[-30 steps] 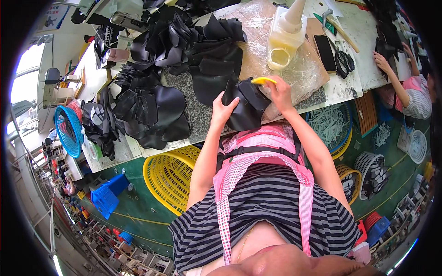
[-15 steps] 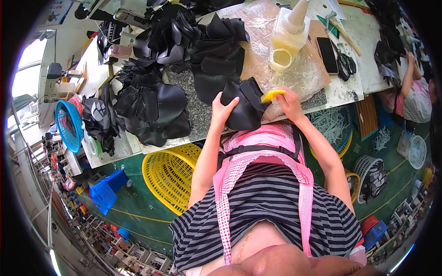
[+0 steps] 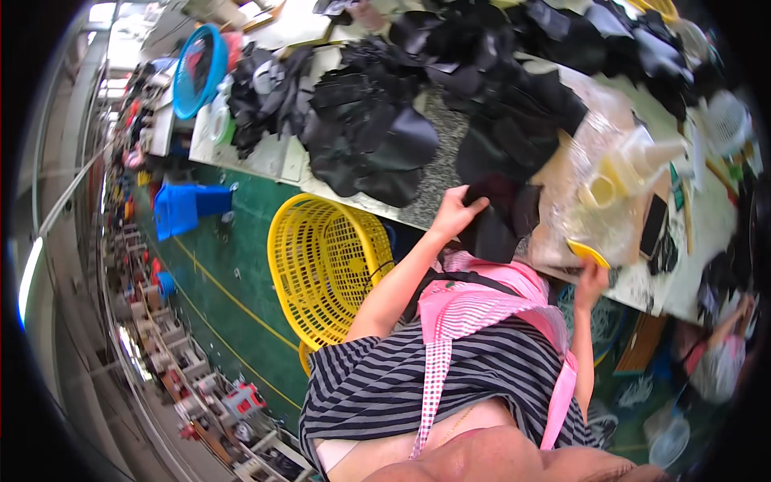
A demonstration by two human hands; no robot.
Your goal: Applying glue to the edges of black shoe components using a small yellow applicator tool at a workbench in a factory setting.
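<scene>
My left hand (image 3: 460,214) is closed on the left edge of a black leather-like piece (image 3: 491,229) at the table's front edge. In my right hand (image 3: 593,283) is a small yellow flat tool (image 3: 589,252), pinched by its near end. Its far part lies over the front of a plastic-covered cardboard sheet (image 3: 558,233), apart from the black piece. On that sheet rests a translucent bottle (image 3: 620,175) with a cone-shaped nozzle and yellowish contents. Behind my left hand lies a stack of black pieces (image 3: 514,128).
More black pieces (image 3: 361,132) pile up along the table's left side. A black phone (image 3: 654,225) and dark-handled scissors (image 3: 665,255) lie right of the cardboard. A yellow basket (image 3: 293,273) stands below the table's edge, blue bins (image 3: 181,210) farther left. Another person (image 3: 719,361) works at the far right.
The view has swung, shifting the scene rightward. My right hand with the yellow tool has moved away from the black piece, toward the cardboard's front edge. My left hand keeps its hold.
</scene>
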